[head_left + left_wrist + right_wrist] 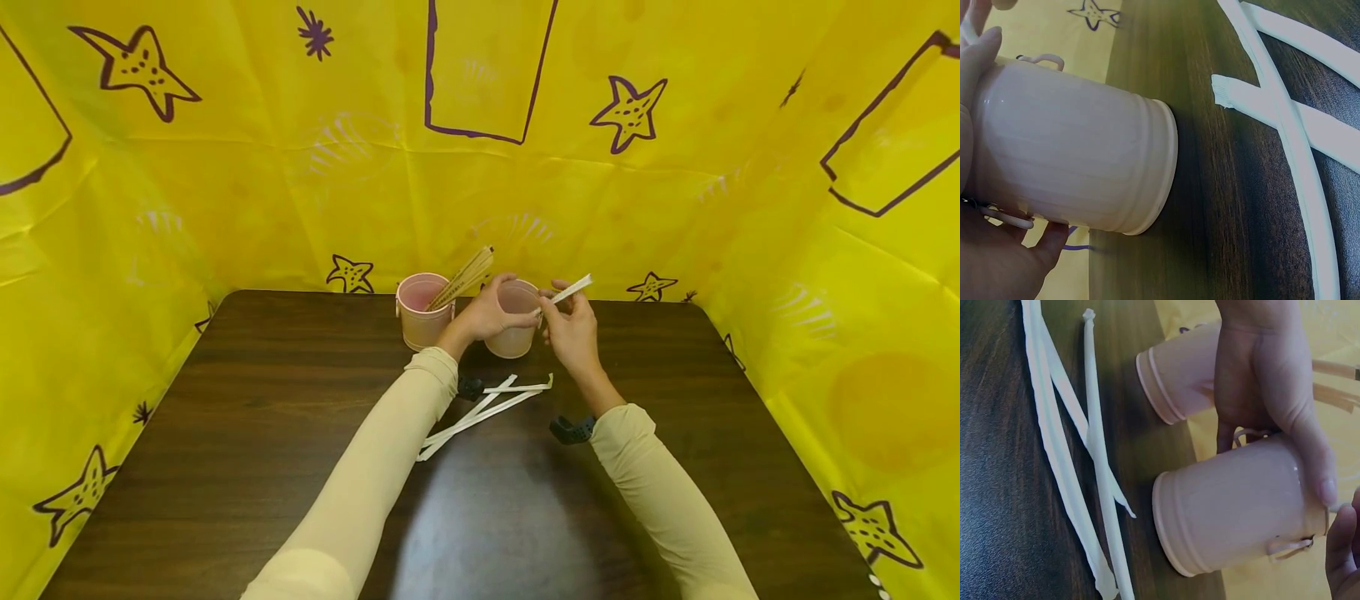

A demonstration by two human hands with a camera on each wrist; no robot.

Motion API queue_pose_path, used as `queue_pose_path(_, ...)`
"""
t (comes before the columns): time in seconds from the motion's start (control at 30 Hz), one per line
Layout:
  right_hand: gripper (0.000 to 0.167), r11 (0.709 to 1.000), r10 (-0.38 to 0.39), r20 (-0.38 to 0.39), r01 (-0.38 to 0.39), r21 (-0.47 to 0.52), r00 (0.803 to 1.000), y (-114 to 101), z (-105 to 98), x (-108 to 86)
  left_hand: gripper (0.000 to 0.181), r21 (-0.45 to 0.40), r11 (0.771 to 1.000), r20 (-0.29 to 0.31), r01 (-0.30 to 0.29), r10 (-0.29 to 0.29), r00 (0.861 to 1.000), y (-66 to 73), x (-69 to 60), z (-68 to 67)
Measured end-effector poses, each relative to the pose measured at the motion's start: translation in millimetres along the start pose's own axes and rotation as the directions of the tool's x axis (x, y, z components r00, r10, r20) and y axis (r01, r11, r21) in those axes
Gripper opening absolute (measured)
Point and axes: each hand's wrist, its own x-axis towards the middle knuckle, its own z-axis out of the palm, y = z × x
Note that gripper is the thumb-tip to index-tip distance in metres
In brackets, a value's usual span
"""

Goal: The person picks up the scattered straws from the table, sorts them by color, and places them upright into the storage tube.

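Observation:
In the head view my left hand [486,315] grips the upper side of the right-hand pink bucket [512,340], thumb across its near side; the left wrist view shows this bucket [1079,144] upright on the table. My right hand [573,332] pinches white paper-wrapped sticks [572,289] at the bucket's right rim, their far ends pointing up and right. Several white wrapped sticks [487,412] lie crossed on the table nearer the body. The second pink bucket [422,325], to the left, holds a bundle of tan sticks [463,277] leaning right.
The dark wooden table [247,433] ends just behind the buckets. A yellow patterned sheet [262,183] stands behind the table and along both sides. Dark wrist devices are on both wrists, the right one [572,430] hanging low over the table.

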Motion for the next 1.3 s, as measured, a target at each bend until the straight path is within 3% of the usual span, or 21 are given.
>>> queue_pose_path(0.43, 0.056, 0.997, 0.073, 0.017, -0.073, 0.003, 0.997, 2, -11, -9.3, 0.102, 0.001, 1.000, -0.001, -0.001, 0.001, 1.000, -3.3, 1.0, -1.2)
queue_pose_path(0.63, 0.046, 0.994, 0.098, 0.008, -0.097, -0.048, 0.995, 5, -22, -19.7, 0.103, 0.004, 1.000, 0.013, -0.009, 0.009, 1.000, -3.2, 1.0, -1.6)
queue_pose_path(0.73, 0.038, 0.990, 0.083, 0.047, -0.078, -0.116, 0.995, 8, -25, -27.5, 0.103, 0.009, 1.000, 0.024, -0.009, 0.009, 1.000, -2.4, 1.3, -1.1)
queue_pose_path(0.83, 0.031, 0.980, 0.031, 0.112, -0.008, -0.199, 0.993, 12, -21, -35.1, 0.103, 0.019, 1.000, 0.022, -0.006, 0.005, 1.000, -2.0, 1.6, -2.5)
queue_pose_path(0.97, 0.025, 0.957, -0.021, 0.212, 0.082, -0.278, 0.977, 18, -12, -47.6, 0.104, 0.025, 1.000, 0.028, -0.008, 0.007, 1.000, -0.3, 1.0, -3.9)
queue_pose_path(1.03, 0.023, 0.943, -0.024, 0.293, 0.119, -0.310, 0.956, 21, -6, -54.5, 0.104, 0.028, 1.000, 0.032, -0.007, 0.006, 0.999, 0.1, 0.3, -4.0)
queue_pose_path(1.1, 0.021, 0.928, -0.026, 0.396, 0.169, -0.332, 0.918, 21, 0, -62.1, 0.103, 0.036, 0.999, 0.032, -0.005, 0.004, 0.999, -0.5, 0.1, -3.9)
queue_pose_path(1.2, 0.021, 0.898, -0.046, 0.549, 0.275, -0.342, 0.834, 20, 11, -72.7, 0.103, 0.045, 0.999, 0.029, -0.004, 0.003, 1.000, -1.7, 0.0, -3.8)
queue_pose_path(1.3, 0.021, 0.863, -0.071, 0.655, 0.375, -0.338, 0.752, 20, 20, -81.1, 0.103, 0.039, 0.999, 0.030, -0.010, 0.009, 1.000, -2.1, 0.2, -2.9)
